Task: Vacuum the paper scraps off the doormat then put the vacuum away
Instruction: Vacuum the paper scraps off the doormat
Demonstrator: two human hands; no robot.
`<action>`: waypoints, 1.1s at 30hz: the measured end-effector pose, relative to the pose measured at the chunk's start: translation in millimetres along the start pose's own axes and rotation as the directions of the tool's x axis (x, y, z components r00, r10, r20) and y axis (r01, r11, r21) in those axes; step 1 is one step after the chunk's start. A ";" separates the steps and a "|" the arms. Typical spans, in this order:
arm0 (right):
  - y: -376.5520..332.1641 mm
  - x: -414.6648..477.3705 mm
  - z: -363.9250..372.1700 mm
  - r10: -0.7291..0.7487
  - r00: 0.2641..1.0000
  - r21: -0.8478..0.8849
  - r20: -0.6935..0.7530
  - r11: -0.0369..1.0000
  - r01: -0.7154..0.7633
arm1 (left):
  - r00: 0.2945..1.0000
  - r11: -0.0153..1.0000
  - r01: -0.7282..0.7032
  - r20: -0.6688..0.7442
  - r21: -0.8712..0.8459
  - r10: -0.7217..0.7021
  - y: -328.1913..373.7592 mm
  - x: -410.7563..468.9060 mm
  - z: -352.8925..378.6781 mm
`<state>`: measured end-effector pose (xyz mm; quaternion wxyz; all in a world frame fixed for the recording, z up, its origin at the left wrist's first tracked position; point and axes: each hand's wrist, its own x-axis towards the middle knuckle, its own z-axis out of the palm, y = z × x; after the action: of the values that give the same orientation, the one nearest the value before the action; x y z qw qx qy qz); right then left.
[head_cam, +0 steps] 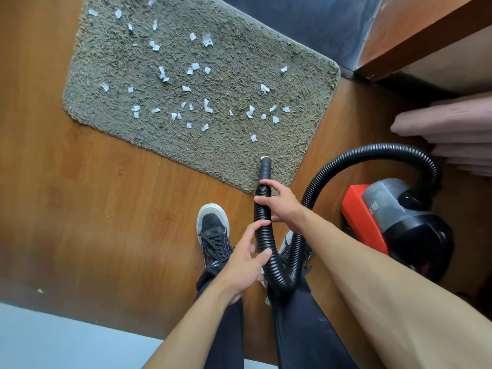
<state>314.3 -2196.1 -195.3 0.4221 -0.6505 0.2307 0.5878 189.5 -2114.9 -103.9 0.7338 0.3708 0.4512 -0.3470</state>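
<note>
The gray doormat lies on the wooden floor with white paper scraps scattered across it. Near its closest edge the left hand curls around the black hose, and just above it the right hand grasps the same hose behind the nozzle, whose tip touches the mat at one scrap. The red and black vacuum sits on the floor to the right

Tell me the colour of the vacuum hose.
Black, with a ribbed surface; the hose shows best in the head view.
</note>
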 end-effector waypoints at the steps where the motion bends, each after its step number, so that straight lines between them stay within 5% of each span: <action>1: -1.7 0.2 0.5 -0.002 1.000 0.004 -0.017 1.000 0.002 | 1.000 1.000 0.000 0.007 0.012 0.000 3.0 0.3 -1.6; 33: -65.1 20.2 37.5 -0.006 1.000 0.020 -0.011 1.000 0.006 | 0.997 0.995 -0.063 0.057 0.076 0.058 60.5 5.6 -54.3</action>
<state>348.8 -2126.4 -194.9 0.4290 -0.6501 0.2369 0.5807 220.6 -2040.0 -112.3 0.7412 0.4028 0.4055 -0.3520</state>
